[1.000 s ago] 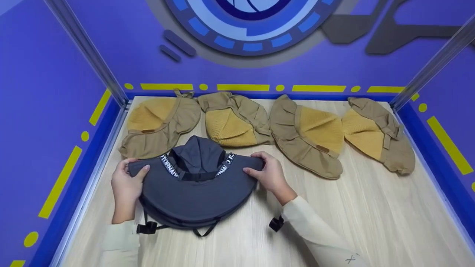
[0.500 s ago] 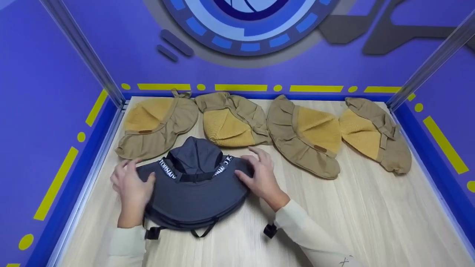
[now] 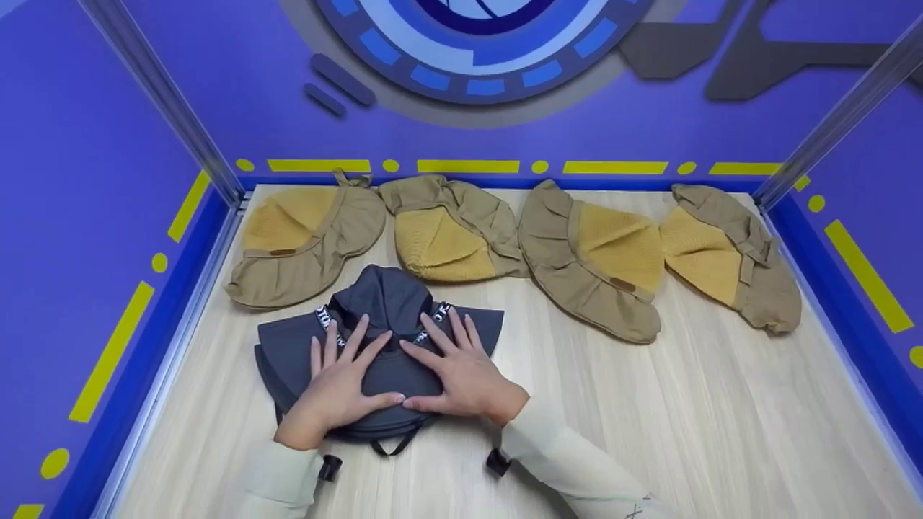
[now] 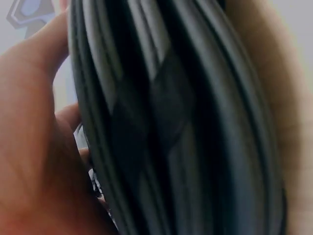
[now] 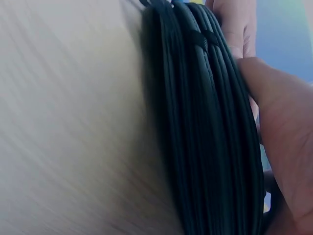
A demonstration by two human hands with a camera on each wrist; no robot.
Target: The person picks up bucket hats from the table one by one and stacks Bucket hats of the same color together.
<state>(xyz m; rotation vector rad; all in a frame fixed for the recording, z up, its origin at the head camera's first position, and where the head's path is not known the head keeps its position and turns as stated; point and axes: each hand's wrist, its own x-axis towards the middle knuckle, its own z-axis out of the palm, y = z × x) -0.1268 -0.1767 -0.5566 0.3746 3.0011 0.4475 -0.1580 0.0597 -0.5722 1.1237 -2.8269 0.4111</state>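
A dark grey brimmed hat (image 3: 386, 295) lies folded near the front left of the table, its crown pointing away from me. White lettering shows on bands at both sides of the crown. My left hand (image 3: 342, 389) rests on the brim with fingers spread. Beside it, my right hand (image 3: 461, 371) presses the brim too, fingers splayed and thumb tip close to the left thumb. Several layered dark edges (image 4: 210, 98) fill the left wrist view, and similar stacked edges (image 5: 210, 112) appear in the right wrist view. Whether these belong to more than one hat, I cannot tell.
Along the back lie several tan hats with yellow crowns: one at far left (image 3: 288, 220), one left of centre (image 3: 443, 245), one right of centre (image 3: 620, 249) and one at far right (image 3: 710, 259). Blue-purple panels (image 3: 490, 144) enclose the wooden table (image 3: 692, 432).
Both hands have let go of the brim's left and right ends. They have moved inward and now lie flat on the hat's middle, thumbs almost meeting.
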